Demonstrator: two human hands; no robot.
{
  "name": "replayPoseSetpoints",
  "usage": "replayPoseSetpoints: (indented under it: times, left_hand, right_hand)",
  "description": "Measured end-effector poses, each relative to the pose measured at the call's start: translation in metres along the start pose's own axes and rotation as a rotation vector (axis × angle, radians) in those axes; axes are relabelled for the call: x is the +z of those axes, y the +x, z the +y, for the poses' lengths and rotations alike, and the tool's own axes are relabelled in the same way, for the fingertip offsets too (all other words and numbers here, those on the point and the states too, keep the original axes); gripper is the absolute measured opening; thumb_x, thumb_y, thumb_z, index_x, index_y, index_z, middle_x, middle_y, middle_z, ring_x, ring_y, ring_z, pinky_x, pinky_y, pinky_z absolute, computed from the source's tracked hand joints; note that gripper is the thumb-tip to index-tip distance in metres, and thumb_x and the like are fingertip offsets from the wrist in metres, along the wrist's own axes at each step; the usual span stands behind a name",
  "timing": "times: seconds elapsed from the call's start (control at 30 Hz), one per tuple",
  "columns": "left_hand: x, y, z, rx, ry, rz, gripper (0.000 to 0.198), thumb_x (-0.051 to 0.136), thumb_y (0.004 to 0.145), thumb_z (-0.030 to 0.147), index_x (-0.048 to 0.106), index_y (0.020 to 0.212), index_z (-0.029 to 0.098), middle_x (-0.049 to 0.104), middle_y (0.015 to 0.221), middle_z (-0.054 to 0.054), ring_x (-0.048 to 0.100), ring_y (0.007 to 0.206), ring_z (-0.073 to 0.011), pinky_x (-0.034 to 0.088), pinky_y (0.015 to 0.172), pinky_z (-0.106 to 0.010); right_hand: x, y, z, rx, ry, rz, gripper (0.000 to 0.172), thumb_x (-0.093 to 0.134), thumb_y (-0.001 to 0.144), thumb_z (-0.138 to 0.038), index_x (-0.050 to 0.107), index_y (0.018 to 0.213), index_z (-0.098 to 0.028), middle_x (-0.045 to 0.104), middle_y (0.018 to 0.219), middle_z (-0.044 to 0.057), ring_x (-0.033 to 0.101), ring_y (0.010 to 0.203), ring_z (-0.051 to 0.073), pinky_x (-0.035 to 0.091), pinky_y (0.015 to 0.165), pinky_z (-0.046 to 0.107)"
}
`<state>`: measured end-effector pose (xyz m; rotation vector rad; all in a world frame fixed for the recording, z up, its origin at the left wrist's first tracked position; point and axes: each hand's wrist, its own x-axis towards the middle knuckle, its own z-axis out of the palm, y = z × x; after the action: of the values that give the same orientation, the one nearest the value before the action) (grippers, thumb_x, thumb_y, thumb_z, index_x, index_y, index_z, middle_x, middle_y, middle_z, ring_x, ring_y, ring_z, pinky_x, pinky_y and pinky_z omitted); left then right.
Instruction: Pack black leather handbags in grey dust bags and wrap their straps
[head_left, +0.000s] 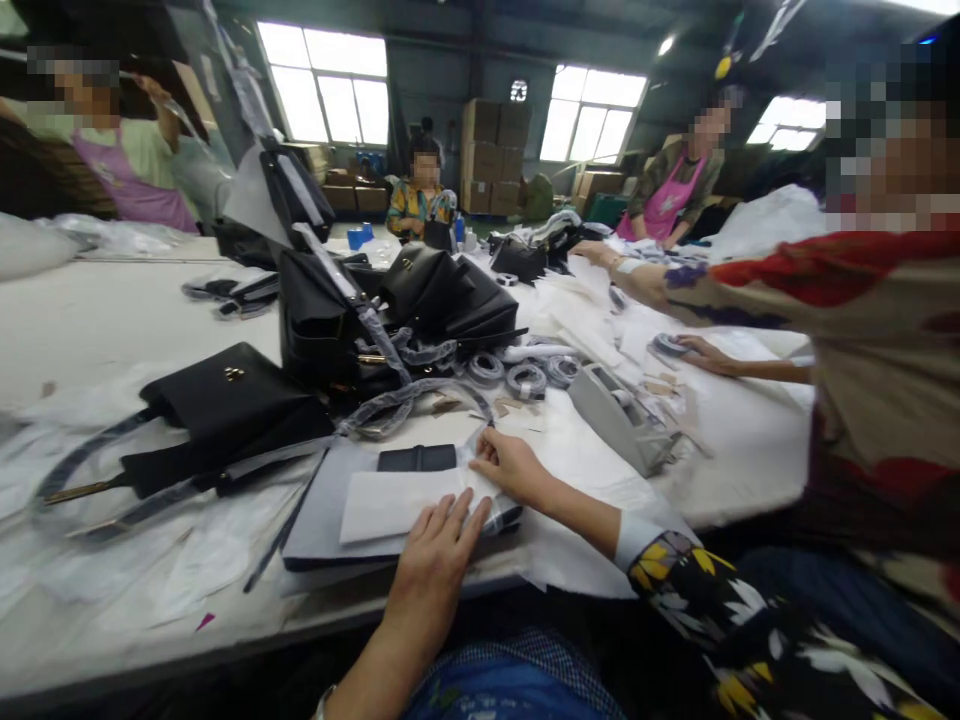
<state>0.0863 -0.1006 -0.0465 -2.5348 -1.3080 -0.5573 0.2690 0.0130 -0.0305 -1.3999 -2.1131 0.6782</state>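
My left hand [439,550] lies flat, fingers stretched, on a strip of white paper [379,512]. That paper rests on a flat dark piece with a grey-white sheet [322,500] over it, near the table's front edge. Just right of it, my right hand [514,468] has its fingers closed in a pinch; what is between them is too small to make out. A black strap-like piece [417,458] shows behind the paper, left of my right fingertips. Film-wrapped dark material sticks out beneath my hands on the right.
A black handbag [232,405] with wrapped straps lies left; more black bags [420,290] are piled behind. Film-wrapped coils [525,380] and a grey tape dispenser [622,415] stand to the right. A co-worker's hand [709,355] touches another coil. Other people work around the table.
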Motion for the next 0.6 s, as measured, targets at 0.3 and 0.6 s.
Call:
replayPoseSetpoints:
  times: [0.3, 0.6]
  left_hand:
    - [0.014, -0.004, -0.01, 0.083, 0.081, 0.028, 0.071, 0.039, 0.083, -0.002, 0.042, 0.149, 0.023, 0.052, 0.148, -0.004, 0.058, 0.124, -0.0257, 0.051, 0.099, -0.04]
    - [0.019, -0.006, -0.011, 0.096, 0.13, 0.07, 0.072, 0.04, 0.084, -0.003, 0.04, 0.15, 0.027, 0.053, 0.147, 0.0, 0.059, 0.124, -0.0232, 0.052, 0.098, -0.037]
  right_hand:
    - [-0.144, -0.04, 0.041, 0.212, -0.156, 0.315, 0.015, 0.058, 0.094, -0.027, 0.068, 0.102, -0.019, 0.072, 0.106, 0.006, 0.065, 0.095, 0.017, 0.047, 0.09, 0.029]
    - [-0.238, -0.057, 0.116, 0.705, -0.009, 0.139, 0.038, 0.068, 0.088, -0.035, 0.063, 0.057, -0.014, 0.068, 0.059, 0.009, 0.066, 0.058, 0.018, 0.054, 0.061, 0.026]
